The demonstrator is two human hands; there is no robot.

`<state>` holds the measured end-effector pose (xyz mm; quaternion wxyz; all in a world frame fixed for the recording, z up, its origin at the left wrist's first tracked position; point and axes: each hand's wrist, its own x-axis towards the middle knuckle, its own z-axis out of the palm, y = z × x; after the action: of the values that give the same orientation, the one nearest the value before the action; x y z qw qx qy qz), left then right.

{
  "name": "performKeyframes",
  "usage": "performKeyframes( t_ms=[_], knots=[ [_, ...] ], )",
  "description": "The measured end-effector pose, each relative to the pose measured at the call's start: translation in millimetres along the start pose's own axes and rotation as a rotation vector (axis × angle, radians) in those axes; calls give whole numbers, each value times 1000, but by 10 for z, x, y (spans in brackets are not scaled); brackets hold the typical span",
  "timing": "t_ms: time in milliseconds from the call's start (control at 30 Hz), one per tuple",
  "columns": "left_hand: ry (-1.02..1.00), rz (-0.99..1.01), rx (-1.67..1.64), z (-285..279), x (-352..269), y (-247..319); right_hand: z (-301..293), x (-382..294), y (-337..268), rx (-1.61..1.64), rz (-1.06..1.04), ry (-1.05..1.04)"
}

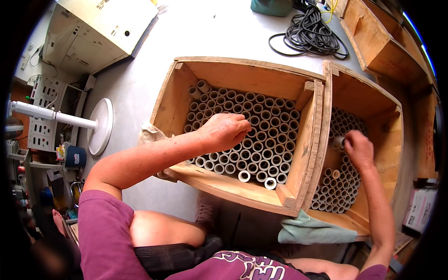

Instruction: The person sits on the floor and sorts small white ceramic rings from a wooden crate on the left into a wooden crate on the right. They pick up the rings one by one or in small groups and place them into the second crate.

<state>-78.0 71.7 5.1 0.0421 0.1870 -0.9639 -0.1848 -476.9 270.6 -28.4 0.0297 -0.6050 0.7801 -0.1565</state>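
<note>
Two wooden crates stand side by side, the left crate [231, 201] and the right crate [385, 168]. Upright grey tubes [267, 154] with open ends pack the floor of the left one. My left hand [227, 130] hangs over them with its fingers curled; whether it holds a tube is hidden. Inside the right crate, my right hand [359, 148], slightly blurred, grips a short grey tube [338, 141] between thumb and fingers. More upright tubes [334, 192] stand around it, and bare wood shows in a gap between them.
A green cloth [315, 229] drapes over the right crate's near edge, a beige cloth [152, 134] over the left crate's corner. Behind lie a coiled black cable [311, 35] and another wooden crate [388, 52]. To the left are a round white stand base [100, 126] and a white cabinet [94, 31].
</note>
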Motion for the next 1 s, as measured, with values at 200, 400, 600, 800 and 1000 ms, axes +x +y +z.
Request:
performKeyframes(
  t_ms=[200,400,600,800,1000],
  knots=[
    [136,-41,-204,-121,25,217,-682,419,-751,618,1,198],
    [200,-89,-453,-257,66,549,-703,380,-1710,514,-206,0],
    [235,69,-346,-290,67,658,-528,335,-2057,396,-265,-204],
    [158,99,-236,-220,46,588,-354,313,-2168,441,-202,-268],
    [103,36,-165,-155,46,516,-203,300,-2195,426,-213,-228]
  ],
)
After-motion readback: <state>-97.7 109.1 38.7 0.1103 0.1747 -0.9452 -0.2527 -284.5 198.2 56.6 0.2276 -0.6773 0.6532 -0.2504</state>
